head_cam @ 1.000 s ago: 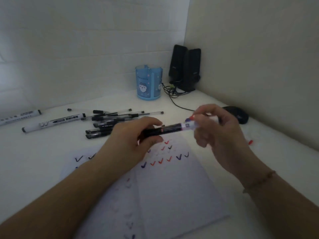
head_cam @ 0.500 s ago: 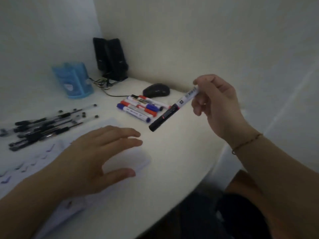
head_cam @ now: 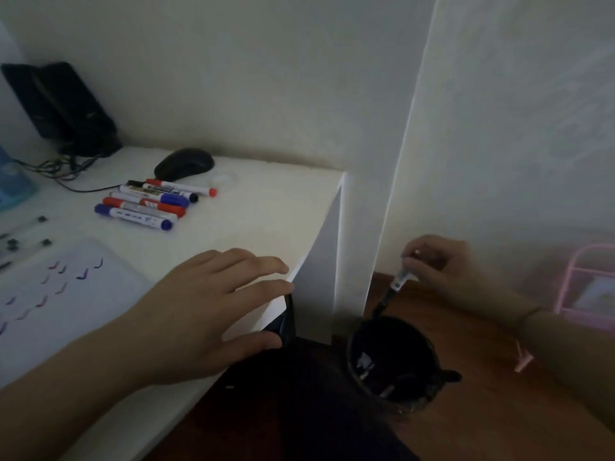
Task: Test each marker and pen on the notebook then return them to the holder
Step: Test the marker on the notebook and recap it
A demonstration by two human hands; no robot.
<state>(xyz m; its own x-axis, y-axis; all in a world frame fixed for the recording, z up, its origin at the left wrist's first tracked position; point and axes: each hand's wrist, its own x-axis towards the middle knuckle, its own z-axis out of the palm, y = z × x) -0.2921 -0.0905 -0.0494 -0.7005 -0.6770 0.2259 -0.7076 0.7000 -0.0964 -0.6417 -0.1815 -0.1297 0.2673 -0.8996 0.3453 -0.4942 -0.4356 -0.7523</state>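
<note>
Past the surface (head_cam: 266, 207) edge, my right hand (head_cam: 442, 264) pinches a marker (head_cam: 391, 291) tip-down just above a dark bin (head_cam: 392, 361) on the floor; my left hand (head_cam: 206, 307) lies flat, fingers spread, at the surface corner, the notebook (head_cam: 66, 294) to its left.

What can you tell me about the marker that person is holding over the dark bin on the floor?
The marker has a pale labelled barrel and a black lower end. The right hand pinches its top, so it hangs tilted, black end down, just above the rim of the dark round bin on the wooden floor beside the desk. Only the fingers touch it.
</note>
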